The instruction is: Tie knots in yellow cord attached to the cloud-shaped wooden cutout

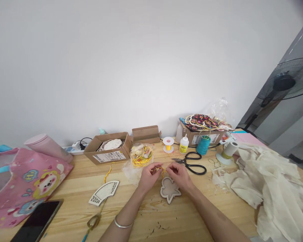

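Observation:
Both my hands pinch a thin yellow cord (pixel 163 170) near the middle of the table. My left hand (pixel 151 174) grips it from the left, fingers pressed together. From the other side my right hand (pixel 178 174) is closed on it as well, a short gap away. Just below the fingers lies a flat leaf- or flower-shaped frame (pixel 169 190) with a pale edge and greyish centre; the cord hangs down towards its top. Whether the cord is tied to the frame is hard to make out. Black-handled scissors (pixel 193 163) lie right of my right hand.
Behind my hands stand a bag of yellow cords (pixel 141 156), a cord spool (pixel 168 145), a glue bottle (pixel 184 144) and teal thread (pixel 203 145). A fan-shaped frame (pixel 104 193) and phone (pixel 37 222) lie left. Cream cloth (pixel 275 188) covers the right side. Cardboard boxes (pixel 111 157) line the wall.

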Action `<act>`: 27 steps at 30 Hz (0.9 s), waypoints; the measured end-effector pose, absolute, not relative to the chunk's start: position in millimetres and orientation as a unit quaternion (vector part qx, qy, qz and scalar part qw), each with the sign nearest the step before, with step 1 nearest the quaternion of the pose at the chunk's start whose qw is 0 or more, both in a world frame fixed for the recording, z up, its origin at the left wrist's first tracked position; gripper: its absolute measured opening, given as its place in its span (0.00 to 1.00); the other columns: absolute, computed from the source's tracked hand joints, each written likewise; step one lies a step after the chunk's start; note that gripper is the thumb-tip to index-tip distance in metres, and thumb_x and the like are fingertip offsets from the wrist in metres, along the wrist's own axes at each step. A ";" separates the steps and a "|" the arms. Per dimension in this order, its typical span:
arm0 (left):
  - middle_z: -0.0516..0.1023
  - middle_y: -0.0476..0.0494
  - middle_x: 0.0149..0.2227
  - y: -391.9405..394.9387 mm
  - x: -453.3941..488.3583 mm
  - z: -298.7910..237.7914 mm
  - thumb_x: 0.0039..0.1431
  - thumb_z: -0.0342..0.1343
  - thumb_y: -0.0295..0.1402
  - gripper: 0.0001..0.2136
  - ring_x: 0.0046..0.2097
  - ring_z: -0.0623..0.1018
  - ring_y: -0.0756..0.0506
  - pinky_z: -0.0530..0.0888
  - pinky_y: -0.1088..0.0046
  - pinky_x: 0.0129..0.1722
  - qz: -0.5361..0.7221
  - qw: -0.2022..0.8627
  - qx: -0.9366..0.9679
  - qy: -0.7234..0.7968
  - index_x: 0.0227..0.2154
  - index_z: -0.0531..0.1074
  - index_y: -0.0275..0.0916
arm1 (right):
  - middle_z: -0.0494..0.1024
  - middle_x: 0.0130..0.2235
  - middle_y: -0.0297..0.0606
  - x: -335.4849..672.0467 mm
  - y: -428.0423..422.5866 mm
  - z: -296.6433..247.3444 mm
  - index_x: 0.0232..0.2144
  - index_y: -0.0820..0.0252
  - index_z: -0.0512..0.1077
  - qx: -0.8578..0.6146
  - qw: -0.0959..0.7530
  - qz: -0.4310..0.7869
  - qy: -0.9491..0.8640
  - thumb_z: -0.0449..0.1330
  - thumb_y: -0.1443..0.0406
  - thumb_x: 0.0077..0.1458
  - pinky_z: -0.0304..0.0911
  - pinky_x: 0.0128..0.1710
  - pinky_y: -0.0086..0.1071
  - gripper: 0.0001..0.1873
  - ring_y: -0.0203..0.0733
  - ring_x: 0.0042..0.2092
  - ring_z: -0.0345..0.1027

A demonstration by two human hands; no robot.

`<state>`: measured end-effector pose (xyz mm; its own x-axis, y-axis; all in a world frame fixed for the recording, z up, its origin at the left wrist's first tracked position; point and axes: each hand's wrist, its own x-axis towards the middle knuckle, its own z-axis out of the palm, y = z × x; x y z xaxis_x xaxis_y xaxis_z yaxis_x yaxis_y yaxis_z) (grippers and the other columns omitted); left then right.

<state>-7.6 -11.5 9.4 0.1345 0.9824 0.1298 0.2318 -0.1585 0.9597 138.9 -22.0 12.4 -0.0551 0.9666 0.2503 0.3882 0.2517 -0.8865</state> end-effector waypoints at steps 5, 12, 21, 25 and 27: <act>0.75 0.43 0.33 -9.1 -9.9 6.9 0.41 0.54 0.32 0.10 0.35 0.73 0.47 0.70 0.73 0.33 0.456 0.444 0.596 0.490 0.30 0.71 0.36 | 0.56 0.14 0.26 145.1 -16.9 13.0 0.14 0.62 0.62 -0.500 0.510 0.503 -0.486 0.53 0.63 0.40 0.44 0.14 0.23 0.09 0.27 0.16 0.46; 0.75 0.42 0.33 -1.0 -19.3 -2.3 0.39 0.56 0.32 0.12 0.35 0.73 0.47 0.69 0.72 0.36 0.501 0.446 0.561 0.486 0.30 0.71 0.34 | 0.67 0.25 0.34 155.5 -16.2 17.3 0.26 0.62 0.66 -0.526 0.634 0.321 -0.468 0.52 0.59 0.45 0.54 0.20 0.26 0.11 0.32 0.23 0.57; 0.75 0.42 0.32 -4.6 -15.1 -6.3 0.41 0.54 0.31 0.11 0.35 0.73 0.48 0.69 0.70 0.37 0.504 0.436 0.597 0.446 0.31 0.70 0.34 | 0.74 0.32 0.36 127.1 -15.4 -2.9 0.35 0.53 0.70 -0.464 0.444 0.081 -0.762 0.51 0.62 0.49 0.53 0.39 0.36 0.11 0.40 0.36 0.61; 0.74 0.42 0.32 -6.4 -15.5 -5.7 0.40 0.55 0.31 0.12 0.35 0.73 0.48 0.68 0.71 0.37 0.517 0.428 0.590 0.448 0.31 0.70 0.33 | 0.74 0.30 0.36 128.0 -13.6 -7.2 0.32 0.55 0.71 -0.471 0.407 0.111 -0.774 0.49 0.63 0.51 0.55 0.37 0.32 0.12 0.37 0.33 0.64; 0.74 0.42 0.31 -6.3 -15.2 -5.4 0.39 0.56 0.31 0.13 0.34 0.73 0.48 0.68 0.71 0.37 0.519 0.435 0.587 0.443 0.31 0.70 0.33 | 0.74 0.31 0.37 127.9 -13.0 -7.0 0.33 0.56 0.71 -0.467 0.395 0.122 -0.782 0.48 0.63 0.51 0.56 0.35 0.30 0.12 0.36 0.33 0.64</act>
